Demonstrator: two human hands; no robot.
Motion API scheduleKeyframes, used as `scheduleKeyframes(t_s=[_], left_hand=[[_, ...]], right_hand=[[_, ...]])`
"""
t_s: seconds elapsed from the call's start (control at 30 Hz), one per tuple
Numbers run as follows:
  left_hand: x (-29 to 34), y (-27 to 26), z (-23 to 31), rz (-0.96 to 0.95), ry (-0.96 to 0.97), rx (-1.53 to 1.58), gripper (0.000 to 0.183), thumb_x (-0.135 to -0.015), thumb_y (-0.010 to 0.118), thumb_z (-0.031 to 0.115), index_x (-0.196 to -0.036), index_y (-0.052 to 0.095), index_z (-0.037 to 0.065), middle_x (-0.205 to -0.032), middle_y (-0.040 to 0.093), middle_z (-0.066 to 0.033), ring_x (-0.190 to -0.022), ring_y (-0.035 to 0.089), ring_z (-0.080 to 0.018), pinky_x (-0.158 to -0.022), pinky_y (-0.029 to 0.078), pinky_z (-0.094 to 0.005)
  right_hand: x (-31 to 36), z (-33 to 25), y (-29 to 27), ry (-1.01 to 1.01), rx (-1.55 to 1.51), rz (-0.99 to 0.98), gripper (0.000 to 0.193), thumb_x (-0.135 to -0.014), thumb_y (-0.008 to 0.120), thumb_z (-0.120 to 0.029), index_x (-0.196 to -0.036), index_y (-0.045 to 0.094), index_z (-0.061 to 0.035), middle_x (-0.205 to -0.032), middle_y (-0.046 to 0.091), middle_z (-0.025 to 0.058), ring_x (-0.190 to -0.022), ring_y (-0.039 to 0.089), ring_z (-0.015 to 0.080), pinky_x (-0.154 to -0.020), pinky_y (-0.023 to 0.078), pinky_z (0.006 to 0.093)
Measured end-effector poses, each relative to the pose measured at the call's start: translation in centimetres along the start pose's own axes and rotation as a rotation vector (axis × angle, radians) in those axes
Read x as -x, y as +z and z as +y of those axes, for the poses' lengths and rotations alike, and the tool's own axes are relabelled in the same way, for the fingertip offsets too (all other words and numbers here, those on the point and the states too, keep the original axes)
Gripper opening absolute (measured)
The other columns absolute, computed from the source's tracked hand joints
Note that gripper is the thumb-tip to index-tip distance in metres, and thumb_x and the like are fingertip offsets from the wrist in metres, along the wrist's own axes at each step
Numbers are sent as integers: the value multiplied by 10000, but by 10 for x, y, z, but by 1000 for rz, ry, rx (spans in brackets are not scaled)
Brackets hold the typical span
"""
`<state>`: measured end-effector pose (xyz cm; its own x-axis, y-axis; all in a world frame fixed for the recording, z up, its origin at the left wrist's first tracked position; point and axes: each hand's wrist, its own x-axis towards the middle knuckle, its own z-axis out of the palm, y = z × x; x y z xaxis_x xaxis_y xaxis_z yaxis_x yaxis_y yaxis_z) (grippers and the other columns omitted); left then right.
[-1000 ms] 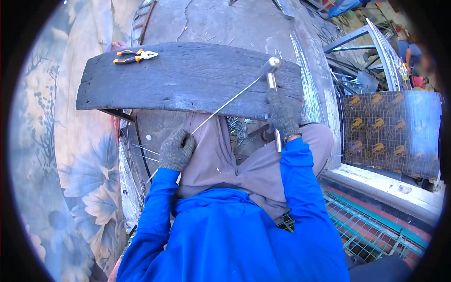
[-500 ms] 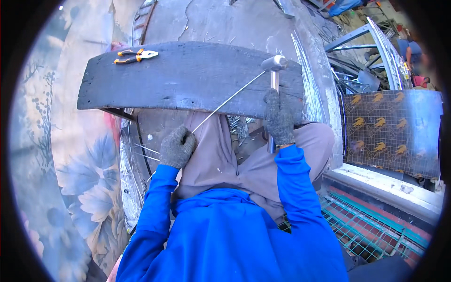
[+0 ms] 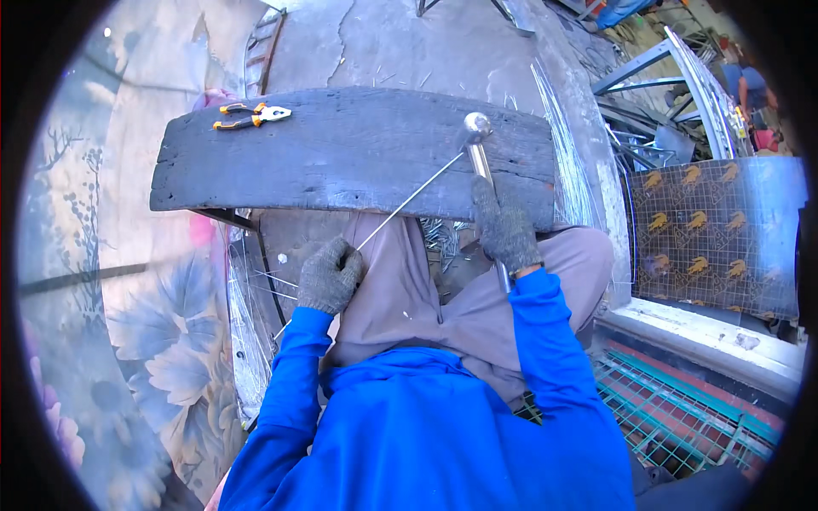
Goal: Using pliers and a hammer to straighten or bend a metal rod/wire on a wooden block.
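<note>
Orange-handled pliers laid near plank's far left corner. Loose wires heaped at right. Green mesh panel seen lower right; patterned sheet behind it.

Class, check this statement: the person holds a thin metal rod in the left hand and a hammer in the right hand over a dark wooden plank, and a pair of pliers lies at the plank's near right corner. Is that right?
Not quite. In the head view the pliers lie at the far left corner of the plank, not the near right. The rest stands: the left hand holds the thin metal rod and the right hand holds the hammer over the plank.

left hand fisted, right hand gripping
</note>
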<state>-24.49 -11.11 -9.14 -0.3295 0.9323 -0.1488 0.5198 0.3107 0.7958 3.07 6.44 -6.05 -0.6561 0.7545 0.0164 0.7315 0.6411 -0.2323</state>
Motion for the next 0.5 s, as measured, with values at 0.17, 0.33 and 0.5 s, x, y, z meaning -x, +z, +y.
scheduleKeyframes(t_s=[0.17, 0.33, 0.5], left_hand=[[-4, -1, 9, 14, 53, -23, 155, -892, 649, 141, -832, 655, -2, -720, 657, -148, -644, 649, -241, -614, 498, -376], [-1, 0, 1, -43, -8, -70, 216, -886, 650, 242, -851, 630, 30, -785, 652, -202, -750, 650, -379, -691, 497, -469], [-3, 3, 4, -24, -17, -9, 232, -880, 661, 252, -842, 610, 29, -784, 647, -205, -753, 648, -386, -689, 497, -477]], right_hand=[[10, -13, 23, 102, -75, 358, 664, -814, 622, -58, -1455, 448, -59, -1024, 607, 264, -854, 637, 425, -723, 514, 543], [4, -14, 15, 162, -76, -2, 607, -832, 622, -70, -1422, 483, -50, -1079, 609, 280, -910, 640, 437, -786, 522, 520], [6, -30, 9, 375, -549, 204, 588, -837, 614, -74, -1410, 488, -33, -1127, 606, 303, -918, 632, 454, -823, 523, 515]])
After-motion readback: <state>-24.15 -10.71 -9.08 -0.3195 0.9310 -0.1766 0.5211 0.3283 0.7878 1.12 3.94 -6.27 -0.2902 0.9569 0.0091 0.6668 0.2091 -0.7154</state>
